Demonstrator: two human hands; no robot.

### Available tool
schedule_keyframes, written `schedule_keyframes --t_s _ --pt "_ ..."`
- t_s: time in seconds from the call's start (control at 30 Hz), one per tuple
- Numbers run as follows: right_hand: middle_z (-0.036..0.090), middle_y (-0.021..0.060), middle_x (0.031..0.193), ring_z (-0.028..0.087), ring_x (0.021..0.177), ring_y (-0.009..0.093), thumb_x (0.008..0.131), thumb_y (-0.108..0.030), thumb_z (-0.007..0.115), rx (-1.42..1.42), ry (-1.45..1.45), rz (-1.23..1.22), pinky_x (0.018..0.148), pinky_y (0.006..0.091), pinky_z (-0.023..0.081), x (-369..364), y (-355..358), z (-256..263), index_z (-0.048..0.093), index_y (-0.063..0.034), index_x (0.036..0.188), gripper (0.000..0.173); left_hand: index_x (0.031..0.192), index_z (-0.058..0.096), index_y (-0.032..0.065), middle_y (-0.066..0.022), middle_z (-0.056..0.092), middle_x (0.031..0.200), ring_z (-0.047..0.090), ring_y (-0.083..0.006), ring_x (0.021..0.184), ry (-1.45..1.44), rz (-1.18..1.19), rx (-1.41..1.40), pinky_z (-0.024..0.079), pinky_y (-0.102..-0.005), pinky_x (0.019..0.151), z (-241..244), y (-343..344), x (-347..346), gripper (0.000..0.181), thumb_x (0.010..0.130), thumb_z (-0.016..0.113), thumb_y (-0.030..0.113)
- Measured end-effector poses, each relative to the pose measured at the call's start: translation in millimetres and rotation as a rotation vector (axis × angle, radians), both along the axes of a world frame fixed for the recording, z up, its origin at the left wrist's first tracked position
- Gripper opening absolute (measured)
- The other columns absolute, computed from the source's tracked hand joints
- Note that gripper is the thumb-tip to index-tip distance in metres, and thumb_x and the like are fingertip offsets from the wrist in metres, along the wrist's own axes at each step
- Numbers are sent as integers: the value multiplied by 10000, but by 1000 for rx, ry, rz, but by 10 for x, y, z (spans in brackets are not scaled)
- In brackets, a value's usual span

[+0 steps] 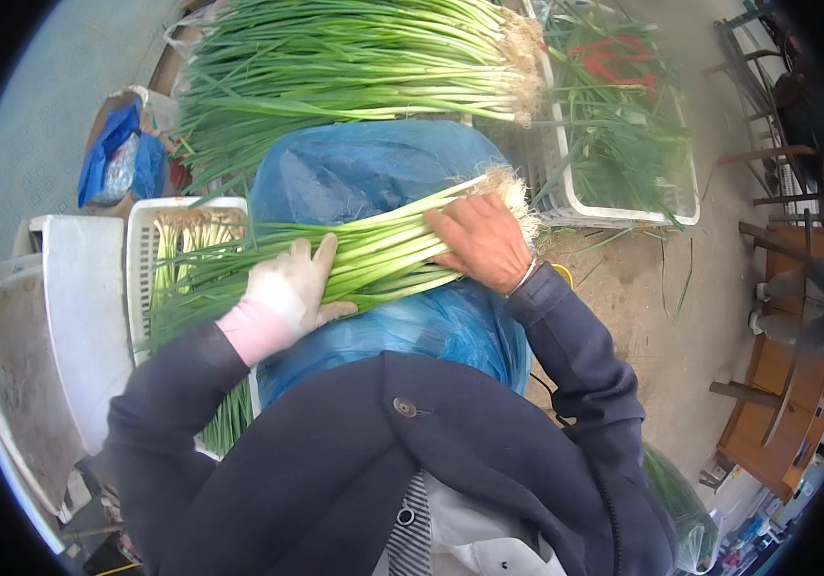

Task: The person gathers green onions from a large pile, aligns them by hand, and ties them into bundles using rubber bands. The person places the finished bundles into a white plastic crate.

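A bunch of green onions [383, 245] lies across my lap, over a blue plastic sheet [383, 173], with its roots to the right and its leaves to the left. My right hand [485, 237], bare, grips the white stalks just below the roots. Toward the leafy end, my left hand [295, 288] wears a pale glove and rests on the bunch with thumb and fingers spread around it. The underside of the bunch is hidden. Beyond the sheet is a large pile of green onions [354, 72], its roots also to the right.
A white plastic basket [140, 273] holding more green onions stands at the left. White foam boxes [88, 309] are beside it. At the upper right, a white crate [621, 214] contains loose leaves and red strips [614, 61]. Wooden furniture [779, 374] lines the right side.
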State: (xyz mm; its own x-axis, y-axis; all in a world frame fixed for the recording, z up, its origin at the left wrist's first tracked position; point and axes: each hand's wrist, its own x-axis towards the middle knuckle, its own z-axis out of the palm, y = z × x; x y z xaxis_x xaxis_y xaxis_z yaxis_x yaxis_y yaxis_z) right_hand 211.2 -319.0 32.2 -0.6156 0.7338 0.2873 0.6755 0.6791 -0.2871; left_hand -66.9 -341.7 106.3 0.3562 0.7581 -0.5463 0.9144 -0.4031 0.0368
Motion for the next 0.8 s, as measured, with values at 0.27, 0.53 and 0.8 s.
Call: schedule_keyframes --t_s 0.27,0.53,0.8 --pt "530 101 1327 521 1182 265 707 -422 770 -1 -5 -64 1056 475 326 11 -74 -49 548 -142 1304 696 1353 438 -17 -186 546 1188 573 -331 1092 -103 -249 135 468 -433 908 312 96 187 897 710 772 513" --pt "372 142 1511 318 1417 303 759 -525 693 -3 23 -166 1169 549 152 212 -316 126 458 -181 1438 797 1425 346 -37 -279 552 1208 564 -410 1126 -415 -44 -116 460 -444 969 -276 444 694 966 751 731 539" --pt "513 152 1348 480 1243 244 897 -343 628 -419 1340 -590 1053 374 362 260 -420 -497 471 4 1372 609 1368 388 -72 -282 577 1183 591 -413 1099 -367 -35 -217 484 -431 943 -219 507 788 975 718 744 562"
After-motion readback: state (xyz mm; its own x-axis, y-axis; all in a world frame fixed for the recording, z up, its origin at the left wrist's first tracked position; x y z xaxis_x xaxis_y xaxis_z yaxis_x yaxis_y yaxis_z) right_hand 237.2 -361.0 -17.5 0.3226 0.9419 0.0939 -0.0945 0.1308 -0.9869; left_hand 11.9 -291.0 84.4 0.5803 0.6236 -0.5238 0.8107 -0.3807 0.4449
